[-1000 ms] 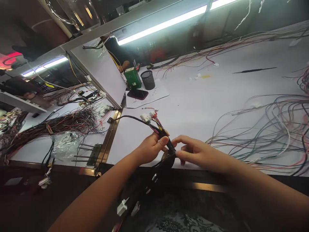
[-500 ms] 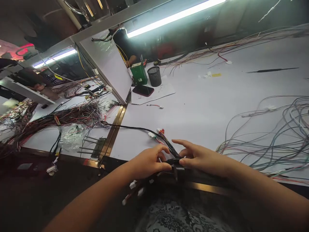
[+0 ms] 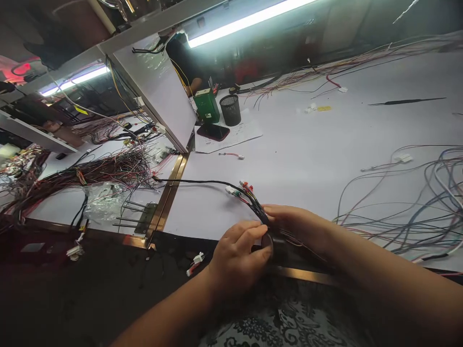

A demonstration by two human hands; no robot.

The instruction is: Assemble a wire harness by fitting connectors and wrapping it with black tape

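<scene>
A black-wrapped wire harness [image 3: 257,210] runs over the bench edge between my hands, with white and orange connectors [image 3: 246,187] on its short branches. My left hand [image 3: 240,253] is closed, index finger and thumb at the rim of a dark roll of black tape [image 3: 278,248]. My right hand [image 3: 292,219] is closed around the harness just above the roll; most of its fingers are hidden behind the wires. Below my left wrist hangs a white connector [image 3: 198,258] on a red wire.
Loose grey and green wires [image 3: 415,207] spread over the bench at right. Farther back are a phone [image 3: 213,131], a mesh cup [image 3: 230,111], a green box [image 3: 207,106] and tweezers [image 3: 407,101]. A metal strip [image 3: 170,197] and wire bundles [image 3: 104,168] lie left.
My left hand has moved right and turned, from the wrapped harness onto the tape roll. My right hand has closed in behind the harness, its index finger no longer stretched out.
</scene>
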